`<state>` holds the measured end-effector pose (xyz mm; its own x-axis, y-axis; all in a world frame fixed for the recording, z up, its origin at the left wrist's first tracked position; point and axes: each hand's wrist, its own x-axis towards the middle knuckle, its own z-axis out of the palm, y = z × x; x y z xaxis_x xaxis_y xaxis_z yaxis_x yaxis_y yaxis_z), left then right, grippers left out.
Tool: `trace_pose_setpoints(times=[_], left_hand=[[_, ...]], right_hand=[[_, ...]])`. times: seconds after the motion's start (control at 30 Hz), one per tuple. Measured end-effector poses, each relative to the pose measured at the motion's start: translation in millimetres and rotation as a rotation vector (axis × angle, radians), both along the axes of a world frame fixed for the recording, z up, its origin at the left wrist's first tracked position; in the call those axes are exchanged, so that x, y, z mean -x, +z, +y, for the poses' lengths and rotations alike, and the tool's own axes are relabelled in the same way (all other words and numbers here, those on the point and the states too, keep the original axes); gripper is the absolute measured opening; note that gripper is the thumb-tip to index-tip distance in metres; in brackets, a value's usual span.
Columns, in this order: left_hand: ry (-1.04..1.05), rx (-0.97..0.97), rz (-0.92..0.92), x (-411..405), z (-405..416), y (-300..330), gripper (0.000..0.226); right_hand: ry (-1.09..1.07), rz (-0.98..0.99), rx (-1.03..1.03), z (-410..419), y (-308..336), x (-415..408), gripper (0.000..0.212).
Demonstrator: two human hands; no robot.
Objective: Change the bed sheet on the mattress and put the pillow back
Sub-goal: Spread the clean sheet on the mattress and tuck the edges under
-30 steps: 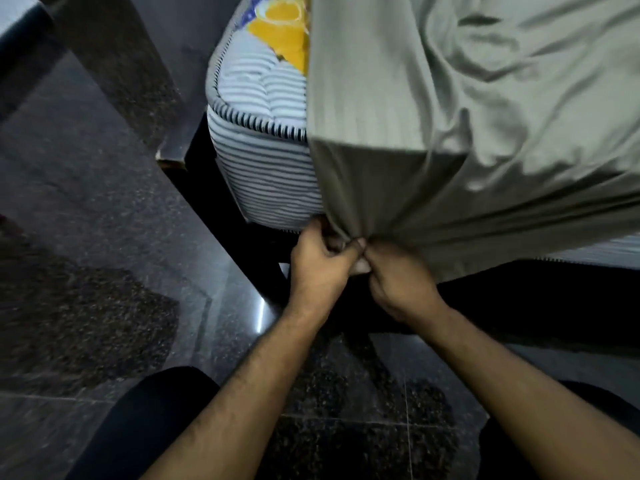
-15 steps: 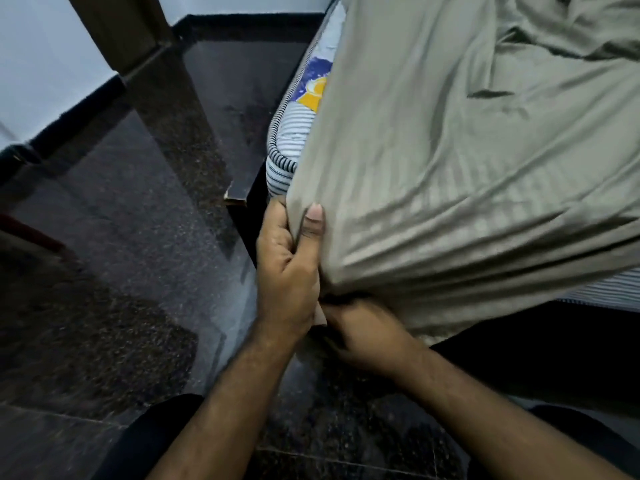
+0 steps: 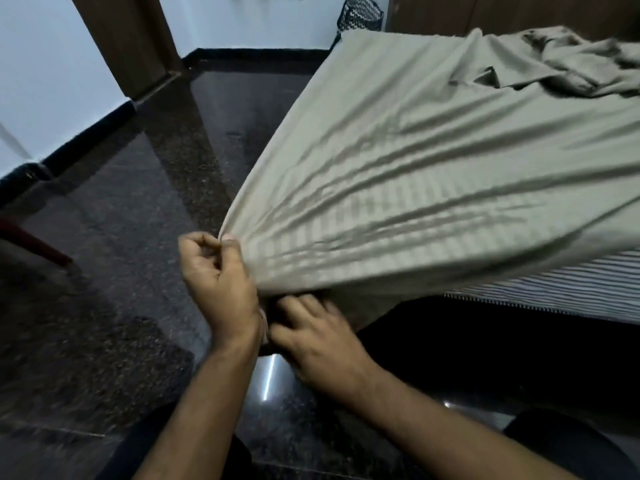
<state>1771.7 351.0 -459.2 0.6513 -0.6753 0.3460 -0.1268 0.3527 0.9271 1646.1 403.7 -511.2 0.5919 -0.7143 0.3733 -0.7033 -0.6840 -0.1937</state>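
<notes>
My left hand (image 3: 217,282) pinches the corner of the olive sheet (image 3: 398,174) between thumb and curled fingers, pulling it taut off the corner of the mattress (image 3: 554,289). My right hand (image 3: 318,344) sits just below that corner, its fingers tucked under the hanging cloth; I cannot tell whether they grip it. The sheet covers the mattress top, bunched at the far side, with the striped side bare below its edge.

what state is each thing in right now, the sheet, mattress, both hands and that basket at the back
bed sheet: draped over the mattress corner, pulled taut into radiating folds, bunched at the far right
mattress: mostly covered, striped side bare at lower right
left hand: pinches the sheet's corner
right hand: below the sheet's edge, fingers blurred, grip unclear
mesh basket: upright on the floor, contents not visible
</notes>
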Motion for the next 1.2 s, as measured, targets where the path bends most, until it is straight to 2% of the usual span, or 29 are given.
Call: trace_pose_setpoints(times=[0.1,0.2,0.3,0.33,0.4,0.47,0.57,0.67,0.77,0.87,0.93,1.0,1.1,1.2], left_hand=[[-0.028,0.040,-0.103,-1,8,0,0.032],[-0.012,0.087,-0.188,-3,12,1,0.026],[-0.091,0.030,-0.327,-5,14,-12,0.015],[-0.127,-0.017,-0.402,-5,14,-16,0.020],[-0.141,-0.116,-0.663,-4,13,-21,0.043],[-0.153,-0.230,-0.859,-4,12,-18,0.050],[-0.191,-0.392,-0.888,-5,7,-17,0.054],[-0.146,-0.519,-1.037,-1,6,-18,0.051],[-0.174,-0.650,-1.092,5,4,-19,0.055],[-0.151,-0.722,-1.167,11,1,-21,0.041],[-0.210,-0.800,-1.159,17,0,-25,0.027],[-0.248,-0.864,-1.155,22,1,-30,0.025],[-0.137,-0.764,-1.154,23,1,-28,0.031],[-0.225,-0.449,-1.054,23,3,-29,0.038]], right_hand=[[0.151,-0.024,-0.032,0,-8,-13,0.037],[0.079,0.016,-0.095,-2,-13,-11,0.049],[0.056,0.067,-0.247,-2,-14,-5,0.041],[0.062,0.112,-0.284,-3,-15,-3,0.036],[0.020,0.190,-0.329,-8,-18,4,0.032],[-0.051,0.226,-0.380,-11,-22,17,0.030],[-0.054,0.241,-0.391,-8,-27,25,0.026],[-0.041,0.233,-0.378,-5,-33,30,0.021],[-0.057,0.231,-0.366,-9,-33,37,0.023],[-0.035,0.211,-0.338,-12,-39,41,0.027],[-0.015,0.281,-0.198,-12,-53,43,0.025],[-0.054,0.318,-0.187,-10,-65,46,0.037],[-0.021,0.314,-0.242,-12,-70,56,0.062],[-0.048,0.305,-0.221,-13,-63,69,0.064]])
